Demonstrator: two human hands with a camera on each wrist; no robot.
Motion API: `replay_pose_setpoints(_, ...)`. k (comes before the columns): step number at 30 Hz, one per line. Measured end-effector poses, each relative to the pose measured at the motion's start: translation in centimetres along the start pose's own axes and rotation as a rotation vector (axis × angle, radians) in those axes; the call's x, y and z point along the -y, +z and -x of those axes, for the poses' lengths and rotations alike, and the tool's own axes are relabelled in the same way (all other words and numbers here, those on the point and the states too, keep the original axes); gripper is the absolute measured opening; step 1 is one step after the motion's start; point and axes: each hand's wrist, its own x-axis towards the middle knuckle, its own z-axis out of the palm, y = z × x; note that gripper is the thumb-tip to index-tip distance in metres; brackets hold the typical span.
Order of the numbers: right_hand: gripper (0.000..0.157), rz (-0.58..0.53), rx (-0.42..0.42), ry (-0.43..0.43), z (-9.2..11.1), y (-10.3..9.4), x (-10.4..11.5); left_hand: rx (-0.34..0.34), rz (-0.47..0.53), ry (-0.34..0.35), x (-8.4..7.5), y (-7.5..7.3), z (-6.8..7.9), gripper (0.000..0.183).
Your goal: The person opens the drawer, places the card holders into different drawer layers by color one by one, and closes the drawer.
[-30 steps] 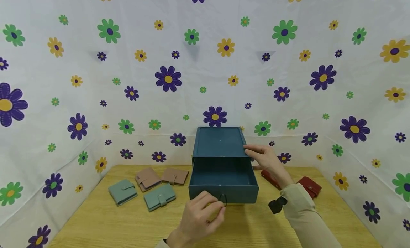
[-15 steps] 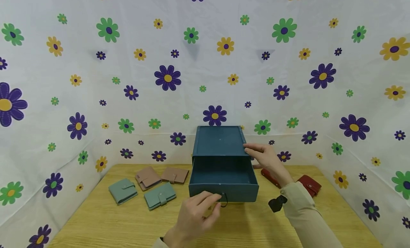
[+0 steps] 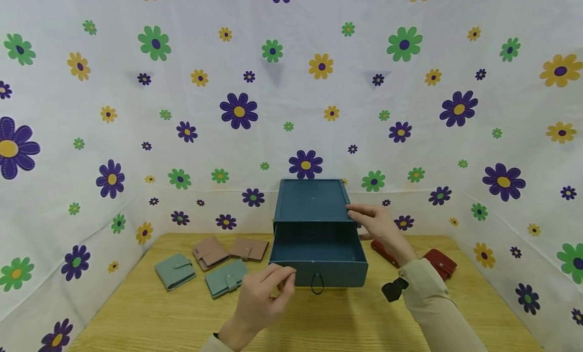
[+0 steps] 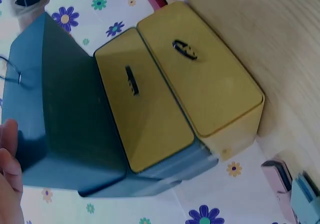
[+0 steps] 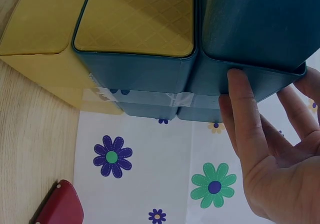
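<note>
A stack of drawers stands against the back, its blue top drawer point(image 3: 328, 275) pulled out below the blue cabinet top point(image 3: 311, 200). From the drawer front hangs a black loop pull point(image 3: 317, 284). My left hand point(image 3: 261, 299) is just left of that loop, fingers loosely curled and holding nothing, overlapping the drawer's lower left corner. In the left wrist view, its fingertips appear beside the blue front. My right hand point(image 3: 380, 230) touches the cabinet's right side and top edge with extended fingers point(image 5: 245, 114). Two lower drawers with yellow fronts point(image 4: 145, 98) show under the blue one.
Left of the stack lie green snap wallets point(image 3: 175, 272), point(image 3: 227, 280) and pinkish-brown wallets point(image 3: 210, 253), point(image 3: 249, 249). Right of it are red wallets point(image 3: 440, 264), point(image 3: 382, 252), one partly behind my right forearm. A flowered cloth point(image 3: 291, 89) hangs around the wooden table point(image 3: 150, 316).
My left hand has let go of the black loop pull and moved left. The loop now hangs free. The drawer and my right hand have stayed in place.
</note>
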Motion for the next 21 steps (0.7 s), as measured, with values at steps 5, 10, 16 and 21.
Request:
replay_pose_setpoints(5,0.048,-0.001,-0.001,0.002,0.0,0.0,0.0,-0.037,0.003,-0.004,0.8,-1.0,-0.2,0.02)
replay_pose_setpoints(10,0.048,0.003,-0.006,-0.006,0.0,-0.1,0.0,-0.064,0.017,-0.039,1.5,-1.8,-0.2,0.019)
replay_pose_setpoints(16,0.047,0.003,-0.005,0.003,0.0,-0.1,0.0,-0.095,0.01,-0.065,2.3,-2.6,0.2,0.014)
replay_pose_setpoints(21,0.048,0.005,-0.008,-0.005,0.0,0.0,-0.1,-0.113,-0.013,-0.074,3.0,-3.1,0.6,0.011)
